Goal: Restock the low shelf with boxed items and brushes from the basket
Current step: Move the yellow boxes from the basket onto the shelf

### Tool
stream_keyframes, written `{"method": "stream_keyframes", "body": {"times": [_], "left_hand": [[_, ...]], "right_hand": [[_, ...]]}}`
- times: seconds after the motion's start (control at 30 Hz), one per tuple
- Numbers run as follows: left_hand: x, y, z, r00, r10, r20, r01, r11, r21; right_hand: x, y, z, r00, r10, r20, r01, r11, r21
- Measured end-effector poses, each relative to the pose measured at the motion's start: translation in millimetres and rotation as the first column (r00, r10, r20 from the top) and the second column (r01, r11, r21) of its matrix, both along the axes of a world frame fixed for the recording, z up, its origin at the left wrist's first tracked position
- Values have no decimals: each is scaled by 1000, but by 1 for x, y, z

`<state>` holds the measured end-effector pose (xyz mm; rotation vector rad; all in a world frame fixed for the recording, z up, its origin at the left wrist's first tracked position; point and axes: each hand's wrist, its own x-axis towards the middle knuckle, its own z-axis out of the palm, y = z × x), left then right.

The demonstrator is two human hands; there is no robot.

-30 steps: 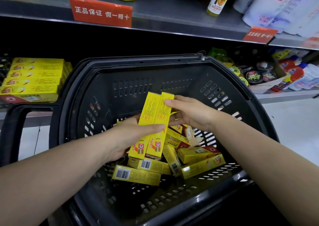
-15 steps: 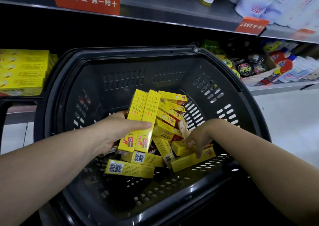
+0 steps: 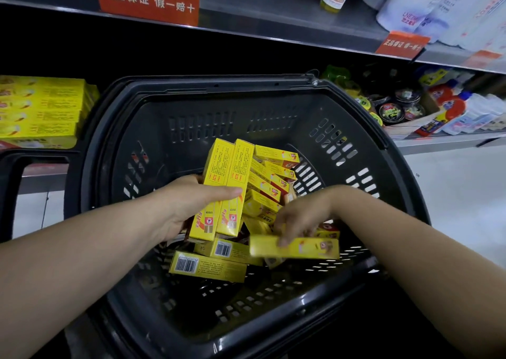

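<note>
Nearest, the black basket tips toward the viewer, its front rim low in view. Loose yellow boxes lie flat on its slotted floor, barcodes up; more are heaped against the far right wall.

Right hand: fingers curled down over one yellow box, clamped on its long edge. The box is blurred, sits level, and seems just clear of the heap. Likely a pick in progress.

Left hand: closed around two boxes held upright, side by side, thumb pressed across their fronts. Reads as a collecting grip, with faces aligned so the pair can go onto the shelf as one block. The third box would probably join them.

No brushes can be made out in the basket; something pale shows between the boxes, too hidden to name.

Beyond the basket, the low shelf: a neat stack of matching yellow boxes at left, well apart from the hands. To the right, round tins and bottles crowd a carton.

Farther up, an upper shelf with red price signs and white bottles. Pale tiled floor at right. Dim store aisle; much of the restocking looks undone.
</note>
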<state>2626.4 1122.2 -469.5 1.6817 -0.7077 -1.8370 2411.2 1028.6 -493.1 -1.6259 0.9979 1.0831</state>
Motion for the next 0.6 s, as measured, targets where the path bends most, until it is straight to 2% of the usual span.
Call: {"method": "stream_keyframes", "body": {"times": [0.03,0.07,0.13,0.2,0.27,0.3,0.47,0.6], "left_hand": [[1,0,1,1000,22,-11,-22,1000,-10],[1,-1,2,999,41,-19,-42,999,-21],[4,-1,8,996,81,-37,-83,995,-53],[7,-1,17,992,118,-52,-123,987,-103],[13,-1,27,988,148,-40,-153,977,-149],[18,-1,31,985,164,-48,-170,972,-162],[59,6,55,985,158,-71,-170,960,-224],[97,20,74,981,174,-89,-190,955,-229]], "right_hand": [[0,-4,11,987,-134,89,137,990,-33],[0,-8,21,935,-298,192,311,950,-41],[6,-10,41,701,-581,414,621,783,46],[20,-8,55,456,-705,542,766,622,164],[42,-1,64,315,-741,593,802,541,251],[54,3,69,284,-743,606,806,527,270],[107,10,89,260,-715,649,768,560,309],[148,5,111,395,-600,695,614,736,286]]}}
